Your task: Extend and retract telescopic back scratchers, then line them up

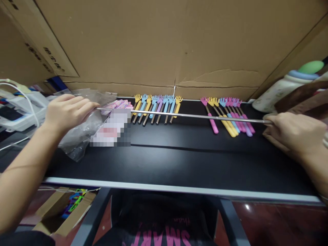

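Note:
A long thin metal telescopic rod (194, 116) stretches level across the view above the black table. My left hand (68, 111) is closed around its left end, and my right hand (298, 131) grips the other end; both tips are hidden in the fingers. Behind the rod, a row of several hand-shaped back scratcher pieces (154, 106) in yellow, blue and purple lies at the middle, with dark metal tubes beside them. Further right lie several back scratchers (225, 123) with pink, yellow, blue and purple grips. Near my left hand are a clear plastic bag (84, 131) and pink patterned packets (119, 104).
Cardboard (179, 44) walls the back of the black table (179, 167). A blurred-out flat item (110, 131) lies by the bag. At left stands a white device (24, 111) with cables; a white bottle (279, 89) leans at right. Below is an open carton (74, 218) holding colourful pieces.

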Motion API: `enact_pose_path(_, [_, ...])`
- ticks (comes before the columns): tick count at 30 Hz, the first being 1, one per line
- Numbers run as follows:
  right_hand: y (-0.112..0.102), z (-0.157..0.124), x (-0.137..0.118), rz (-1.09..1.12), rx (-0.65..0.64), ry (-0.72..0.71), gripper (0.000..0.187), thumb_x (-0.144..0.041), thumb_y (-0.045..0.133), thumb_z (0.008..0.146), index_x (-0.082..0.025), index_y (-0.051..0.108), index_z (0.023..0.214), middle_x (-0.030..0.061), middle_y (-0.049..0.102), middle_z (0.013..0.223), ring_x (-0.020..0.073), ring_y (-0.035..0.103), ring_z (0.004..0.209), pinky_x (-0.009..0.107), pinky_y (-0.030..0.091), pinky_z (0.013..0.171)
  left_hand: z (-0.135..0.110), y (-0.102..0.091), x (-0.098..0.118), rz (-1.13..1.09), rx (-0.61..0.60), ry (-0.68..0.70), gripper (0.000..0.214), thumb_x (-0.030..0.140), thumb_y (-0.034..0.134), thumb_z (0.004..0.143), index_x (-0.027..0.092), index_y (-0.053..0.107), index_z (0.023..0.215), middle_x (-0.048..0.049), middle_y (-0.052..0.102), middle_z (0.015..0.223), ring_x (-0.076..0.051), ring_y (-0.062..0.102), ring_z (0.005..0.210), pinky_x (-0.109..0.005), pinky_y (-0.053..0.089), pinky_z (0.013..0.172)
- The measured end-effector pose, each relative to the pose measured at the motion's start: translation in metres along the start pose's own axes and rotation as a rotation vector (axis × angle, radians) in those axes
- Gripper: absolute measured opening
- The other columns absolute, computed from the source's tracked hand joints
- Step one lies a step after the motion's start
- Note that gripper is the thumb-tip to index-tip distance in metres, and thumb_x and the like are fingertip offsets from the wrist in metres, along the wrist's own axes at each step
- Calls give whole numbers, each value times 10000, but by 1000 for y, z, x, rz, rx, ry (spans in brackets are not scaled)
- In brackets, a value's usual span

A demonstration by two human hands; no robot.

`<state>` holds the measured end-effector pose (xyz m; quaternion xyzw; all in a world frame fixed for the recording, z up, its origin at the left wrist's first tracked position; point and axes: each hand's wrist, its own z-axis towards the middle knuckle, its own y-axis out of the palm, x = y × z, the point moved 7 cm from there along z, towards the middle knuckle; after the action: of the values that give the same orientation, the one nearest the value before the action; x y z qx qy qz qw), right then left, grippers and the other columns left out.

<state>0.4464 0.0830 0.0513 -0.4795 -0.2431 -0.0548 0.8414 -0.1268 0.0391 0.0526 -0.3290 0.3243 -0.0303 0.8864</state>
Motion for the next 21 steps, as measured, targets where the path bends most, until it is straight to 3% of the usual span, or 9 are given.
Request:
enact_pose_path(5, [-3, 0, -1, 19, 46, 24, 234, -376, 534, 775, -195, 683, 773, 121, 640, 672, 160, 467, 585, 283, 269, 527, -5, -1, -10, -83, -29, -83, 245, 347, 415, 917, 274, 541, 721, 22, 561, 615, -164, 427, 649, -305, 315, 578])
enact_pose_path(12, [0, -5, 1, -18, 29, 11, 285, -371, 545, 778, -160, 696, 894, 140, 689, 782, 167, 503, 610, 280, 296, 541, -11, -3, -17, -89, -35, -135, 243, 334, 404, 899, 271, 533, 704, 7, 537, 600, -174, 402, 643, -311, 281, 546])
enact_pose_path(21, [1, -2, -5, 40, 18, 15, 211, -337, 544, 770, -185, 656, 863, 130, 705, 820, 177, 588, 668, 260, 298, 517, -14, -6, -16, 10, -41, -119, 259, 317, 389, 902, 269, 515, 680, 7, 538, 605, -177, 418, 650, -313, 282, 526])
